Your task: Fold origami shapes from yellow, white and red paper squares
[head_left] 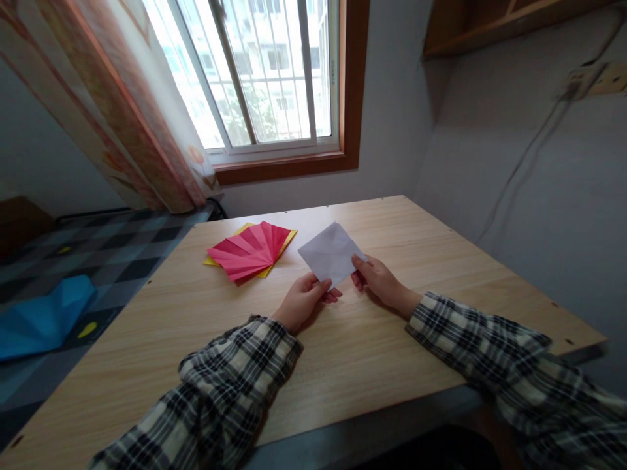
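A white sheet of paper, folded to a small square with faint creases, is held up over the table between both hands. My left hand pinches its bottom corner, thumb on top and fingers beneath. At the right corner, my right hand grips the paper the same way. Left of the white paper lies a pleated pink paper, fanned out on top of yellow paper that shows only at its edges.
The hands are above a light wooden table. A bed with a checked cover adjoins it on the left, with folded blue paper on it. Behind are a window and curtain; a cable hangs on the right wall.
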The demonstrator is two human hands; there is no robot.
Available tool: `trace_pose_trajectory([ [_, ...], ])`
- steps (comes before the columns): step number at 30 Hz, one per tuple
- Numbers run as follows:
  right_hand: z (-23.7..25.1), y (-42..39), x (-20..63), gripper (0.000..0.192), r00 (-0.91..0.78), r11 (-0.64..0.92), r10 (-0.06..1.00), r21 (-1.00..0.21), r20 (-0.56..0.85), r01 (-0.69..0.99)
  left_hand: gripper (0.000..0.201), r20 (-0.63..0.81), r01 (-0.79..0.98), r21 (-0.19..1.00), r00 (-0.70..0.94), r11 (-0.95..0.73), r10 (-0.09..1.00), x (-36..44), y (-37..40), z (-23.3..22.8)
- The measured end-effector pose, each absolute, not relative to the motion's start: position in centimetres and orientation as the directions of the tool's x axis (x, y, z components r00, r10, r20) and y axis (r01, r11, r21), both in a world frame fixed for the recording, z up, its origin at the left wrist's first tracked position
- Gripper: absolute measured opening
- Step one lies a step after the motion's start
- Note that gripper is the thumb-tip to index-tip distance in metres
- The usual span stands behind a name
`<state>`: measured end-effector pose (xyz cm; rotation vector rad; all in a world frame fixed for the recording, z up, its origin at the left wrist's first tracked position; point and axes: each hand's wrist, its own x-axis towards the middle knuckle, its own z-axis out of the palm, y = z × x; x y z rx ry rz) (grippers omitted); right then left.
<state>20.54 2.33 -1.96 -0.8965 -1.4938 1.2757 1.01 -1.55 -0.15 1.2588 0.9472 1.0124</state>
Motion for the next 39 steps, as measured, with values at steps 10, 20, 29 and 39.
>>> trace_pose_trajectory([
  [10, -2.1, 2.4, 20.5, 0.053, -0.255, 0.195, 0.943, -0.976, 0.213, -0.094, 0.037, -0.044, -0.188, 0.977, 0.286, 0.101, 0.957, 1.1, -1.5, -0.4],
  [20, -2.4, 2.5, 19.9, 0.048, -0.304, 0.232, 0.924, -0.972, 0.233, -0.039, 0.033, -0.036, -0.249, 0.959, 0.374, 0.138, 0.927, 0.0, 0.4, -1.8],
  [29, -3.0, 3.2, 19.5, 0.036, -0.319, 0.259, 0.913, -0.965, 0.255, -0.03, 0.035, -0.056, -0.27, 0.95, 0.344, 0.156, 0.937, 0.3, 0.2, -1.7],
  [39, -2.8, 2.4, 20.1, 0.062, -0.349, 0.549, 0.806, -0.825, 0.478, 0.137, 0.034, -0.046, -0.262, 0.952, 0.383, 0.156, 0.922, 0.2, -0.1, -1.0],
])
